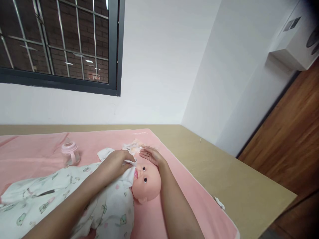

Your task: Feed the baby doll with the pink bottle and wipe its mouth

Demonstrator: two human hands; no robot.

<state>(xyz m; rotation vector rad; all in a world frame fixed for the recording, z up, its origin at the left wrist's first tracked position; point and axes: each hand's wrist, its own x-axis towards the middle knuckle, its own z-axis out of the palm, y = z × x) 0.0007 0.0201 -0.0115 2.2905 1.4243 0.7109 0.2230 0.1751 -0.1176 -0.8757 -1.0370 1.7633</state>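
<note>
So the left hand (126,160) is pinching the edge of a white cloth (129,177), thumb and fingers closed on it right by the doll's chin. The right hand (151,154) is lying flat and loose, fingers a bit spread, not gripping anything I can see. It's hovering or resting just past the doll's head (149,182); can't really tell if the wrist is touching the crown.

Here's the bit that matters: the cloth is sitting between the left fingers and the doll's mouth, covering the chin. The doll is stretching left to right across the mat, bald head at the right end, body heading off lower left under the left forearm. The left hand's clearly nearer to the cloth, while the right arm is running alongside the top of the head.

Further out, a clear packet (131,146) is lying just beside the right fingertips, and that's the closest bit of clutter. The baby bottle (71,154) is standing off to the left, well apart from both hands. Everything's sitting on a pink mat (199,202). A small white thing (219,202) is lying by the mat's right edge on the wooden table (236,179). The left forearm is hiding part of the printed baby clothes (117,212).
</note>
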